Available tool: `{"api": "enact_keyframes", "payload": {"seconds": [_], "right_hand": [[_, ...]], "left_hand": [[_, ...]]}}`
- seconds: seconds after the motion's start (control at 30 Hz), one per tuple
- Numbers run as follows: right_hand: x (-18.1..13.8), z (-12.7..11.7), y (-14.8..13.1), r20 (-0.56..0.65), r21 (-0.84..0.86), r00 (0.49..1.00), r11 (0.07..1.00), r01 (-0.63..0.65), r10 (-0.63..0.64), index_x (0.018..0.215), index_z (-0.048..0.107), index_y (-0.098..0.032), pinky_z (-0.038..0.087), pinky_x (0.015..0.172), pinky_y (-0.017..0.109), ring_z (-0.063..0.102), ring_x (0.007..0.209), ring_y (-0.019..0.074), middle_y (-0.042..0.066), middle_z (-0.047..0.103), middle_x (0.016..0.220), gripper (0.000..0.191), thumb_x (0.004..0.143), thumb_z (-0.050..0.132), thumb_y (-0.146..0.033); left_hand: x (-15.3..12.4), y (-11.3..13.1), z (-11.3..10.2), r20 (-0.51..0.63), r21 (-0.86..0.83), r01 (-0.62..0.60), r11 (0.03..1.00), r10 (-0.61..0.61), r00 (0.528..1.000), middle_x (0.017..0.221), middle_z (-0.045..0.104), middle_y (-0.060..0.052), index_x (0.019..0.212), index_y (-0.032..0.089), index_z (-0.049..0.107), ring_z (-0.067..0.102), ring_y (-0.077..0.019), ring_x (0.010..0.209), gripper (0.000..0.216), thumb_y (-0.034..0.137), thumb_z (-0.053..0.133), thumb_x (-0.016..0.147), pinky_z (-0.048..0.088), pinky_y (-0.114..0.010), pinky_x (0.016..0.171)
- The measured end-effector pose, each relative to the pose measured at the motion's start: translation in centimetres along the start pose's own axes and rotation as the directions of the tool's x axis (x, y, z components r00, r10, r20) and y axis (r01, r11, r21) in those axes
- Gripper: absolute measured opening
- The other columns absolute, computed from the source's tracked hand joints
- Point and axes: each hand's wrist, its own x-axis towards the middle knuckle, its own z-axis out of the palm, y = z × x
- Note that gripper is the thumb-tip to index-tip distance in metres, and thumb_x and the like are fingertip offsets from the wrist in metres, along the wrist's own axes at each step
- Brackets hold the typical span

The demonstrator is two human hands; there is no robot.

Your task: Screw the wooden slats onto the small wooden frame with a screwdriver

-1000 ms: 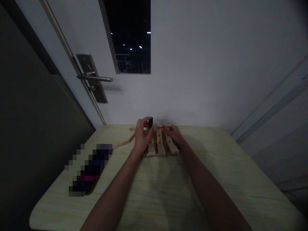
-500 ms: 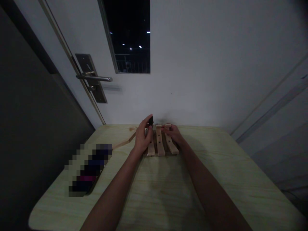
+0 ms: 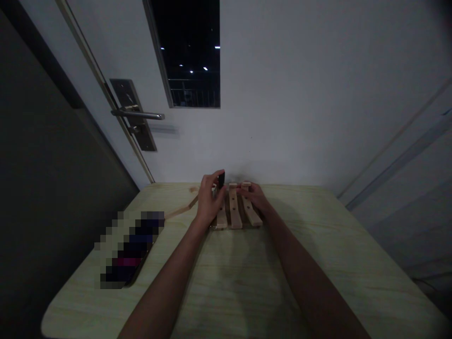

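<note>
My left hand [image 3: 210,200] is closed, with a small black piece [image 3: 221,178] upright between thumb and fingers. Its exact kind does not show. Under that hand lies the leftmost of three flat wooden pieces [image 3: 221,219], its far end partly covered. The middle wooden piece [image 3: 234,208] has dark holes along it and a raised far end. My right hand [image 3: 257,195] grips the right wooden piece [image 3: 251,213] near its far end, fingers reaching across towards the middle one. Something brownish and see-through shows beneath the pieces.
A bent wooden strip [image 3: 178,211] lies left of my left hand. It meets a dark, pixelated flat device [image 3: 132,252] on the light wooden table [image 3: 243,292]. Behind the table's far edge stands a white door [image 3: 300,94] with a metal handle [image 3: 141,114] and a dark window.
My left hand has shifted very slightly, its fingers a little lower and the black piece still in them. My right hand and the wooden pieces stay where they were.
</note>
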Motion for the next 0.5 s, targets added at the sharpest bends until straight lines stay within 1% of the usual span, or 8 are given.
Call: {"api": "enact_keyframes", "payload": {"seconds": [0.17,0.27,0.4,0.5], "right_hand": [[-0.04,-0.03,-0.14,0.005,-0.027,1.000,1.000,0.006,-0.006,0.081,0.065,-0.016,0.045,0.063,0.027,0.058,0.065,0.0140,0.002,0.066,0.073,0.034,0.060,0.074,-0.041],[-0.14,0.02,-0.25,0.022,-0.001,1.000,1.000,0.010,-0.010,0.082,0.065,-0.016,0.046,0.065,0.028,0.059,0.067,0.0146,0.003,0.067,0.076,0.034,0.061,0.074,-0.041],[-0.25,0.09,-0.39,0.026,0.023,1.000,1.000,0.000,0.000,0.082,0.065,-0.016,0.047,0.066,0.028,0.060,0.068,0.0146,0.002,0.068,0.076,0.035,0.060,0.074,-0.041],[-0.24,0.11,-0.40,0.018,0.021,1.000,1.000,-0.013,0.013,0.081,0.065,-0.016,0.047,0.065,0.028,0.060,0.067,0.0146,0.002,0.068,0.074,0.035,0.059,0.075,-0.041]], "left_hand": [[-0.15,0.05,0.04,-0.018,-0.021,0.022,1.000,-0.023,1.000,0.103,0.056,-0.005,0.126,0.026,0.047,0.054,-0.0154,0.085,0.045,0.020,0.058,0.083,0.048,-0.031,0.077],[-0.13,0.22,-0.01,-0.008,-0.024,0.016,1.000,-0.016,1.000,0.103,0.058,-0.005,0.127,0.025,0.046,0.054,-0.0156,0.085,0.047,0.018,0.058,0.082,0.048,-0.032,0.078],[-0.13,0.36,-0.05,0.002,-0.031,0.009,0.999,-0.009,1.000,0.111,0.058,-0.007,0.133,0.025,0.041,0.056,-0.0169,0.089,0.052,0.019,0.055,0.083,0.049,-0.034,0.080],[-0.16,0.35,-0.07,0.014,-0.045,0.001,0.999,0.000,1.000,0.112,0.059,-0.008,0.134,0.025,0.040,0.057,-0.0178,0.092,0.051,0.019,0.052,0.084,0.049,-0.036,0.082]]}}
